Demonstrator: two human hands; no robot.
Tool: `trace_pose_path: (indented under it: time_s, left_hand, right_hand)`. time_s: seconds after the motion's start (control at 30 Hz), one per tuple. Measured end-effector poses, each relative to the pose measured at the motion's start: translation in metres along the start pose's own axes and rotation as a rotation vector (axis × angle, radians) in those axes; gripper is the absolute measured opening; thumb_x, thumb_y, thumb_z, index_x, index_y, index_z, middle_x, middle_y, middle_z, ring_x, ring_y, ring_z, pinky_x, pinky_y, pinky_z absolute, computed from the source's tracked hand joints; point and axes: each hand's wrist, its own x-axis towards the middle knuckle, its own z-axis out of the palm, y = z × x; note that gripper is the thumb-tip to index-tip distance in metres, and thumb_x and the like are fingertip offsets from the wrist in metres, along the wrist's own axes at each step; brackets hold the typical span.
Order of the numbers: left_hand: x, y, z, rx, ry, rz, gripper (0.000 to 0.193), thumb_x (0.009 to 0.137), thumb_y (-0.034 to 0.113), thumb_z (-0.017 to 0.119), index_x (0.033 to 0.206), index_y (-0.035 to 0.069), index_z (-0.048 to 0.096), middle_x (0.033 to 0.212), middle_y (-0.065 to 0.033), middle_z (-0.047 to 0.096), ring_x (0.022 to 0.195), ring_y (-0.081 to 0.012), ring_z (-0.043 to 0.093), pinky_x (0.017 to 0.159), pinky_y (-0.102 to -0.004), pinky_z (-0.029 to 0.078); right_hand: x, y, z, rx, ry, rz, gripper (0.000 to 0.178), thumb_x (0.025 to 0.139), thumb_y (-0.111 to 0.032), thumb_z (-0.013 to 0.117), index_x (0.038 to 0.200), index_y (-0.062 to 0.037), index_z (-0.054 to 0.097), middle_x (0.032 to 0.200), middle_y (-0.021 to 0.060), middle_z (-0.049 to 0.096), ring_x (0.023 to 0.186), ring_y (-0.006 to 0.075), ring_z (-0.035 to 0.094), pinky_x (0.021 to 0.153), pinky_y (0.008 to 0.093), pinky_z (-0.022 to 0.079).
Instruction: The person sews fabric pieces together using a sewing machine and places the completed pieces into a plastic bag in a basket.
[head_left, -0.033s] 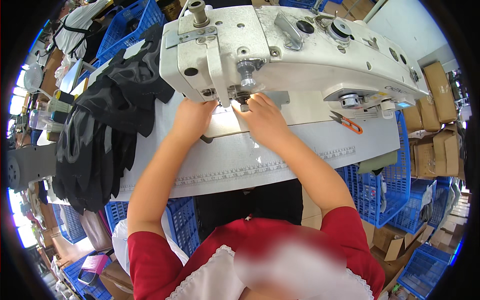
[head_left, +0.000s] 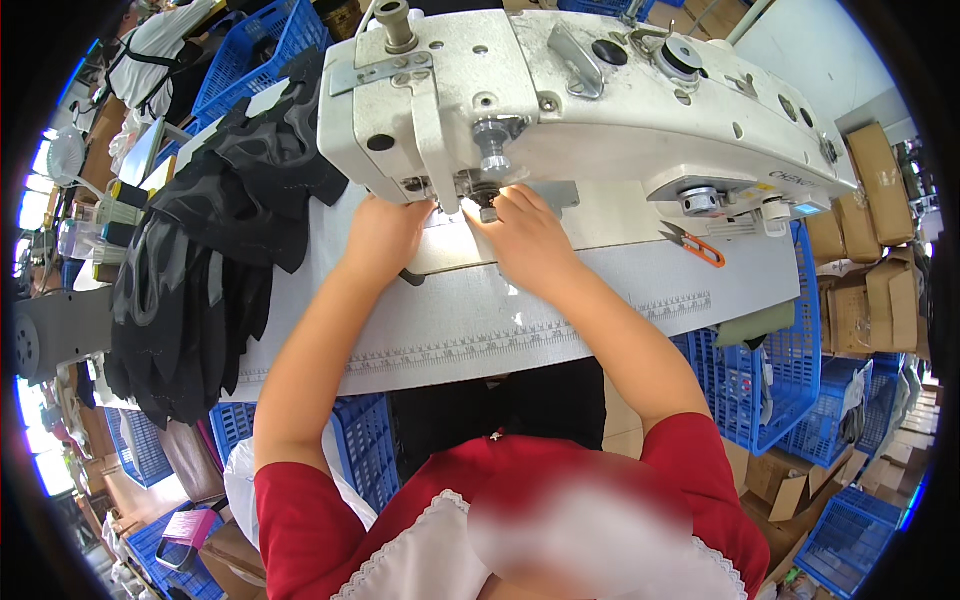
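Observation:
A white sewing machine (head_left: pixel 590 130) stands before me, its needle area lit. My left hand (head_left: pixel 386 240) is just left of the needle, fingers curled together, the tips partly hidden under the machine head. On the other side, my right hand (head_left: pixel 528 238) has its fingers bent and pressed together close to the presser foot area (head_left: pixel 488 205). Whatever lies between the fingers is too small or hidden to make out. Both wrists are over the pale machine bed (head_left: pixel 455 247). Orange-handled thread snips (head_left: pixel 700 247) lie on the table right of my right hand.
Black fabric pieces (head_left: pixel 200 260) are heaped at the table's left, hanging over its edge. A printed ruler strip (head_left: pixel 520 335) runs along the near side of the table (head_left: pixel 640 268). Blue plastic baskets (head_left: pixel 755 390) stand below right, with cardboard boxes (head_left: pixel 870 300) farther right.

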Motion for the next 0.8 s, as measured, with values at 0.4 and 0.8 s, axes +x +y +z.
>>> trace_pose_path:
  time_s: [0.4,0.8]
  left_hand:
    - [0.004,-0.004,0.009,0.030,0.052,-0.010,0.006,0.079,0.010,0.064,0.083,0.006,0.067,0.081,-0.0151,0.065,0.078,-0.0369,0.064,0.068,-0.0467,0.051]
    - [0.001,-0.007,0.011,0.029,0.057,0.002,0.009,0.079,0.009,0.062,0.077,0.000,0.061,0.077,-0.0183,0.063,0.074,-0.0392,0.061,0.064,-0.0490,0.048]
  right_hand:
    - [-0.002,0.004,0.009,-0.015,0.030,0.012,0.032,0.080,-0.004,0.056,0.111,-0.0012,0.062,0.114,0.0117,0.059,0.118,0.0280,0.052,0.110,0.0422,0.035]
    - [0.002,0.001,0.000,0.034,-0.021,0.051,0.032,0.080,-0.004,0.056,0.111,-0.0009,0.062,0.111,0.0113,0.059,0.114,0.0283,0.053,0.108,0.0404,0.037]
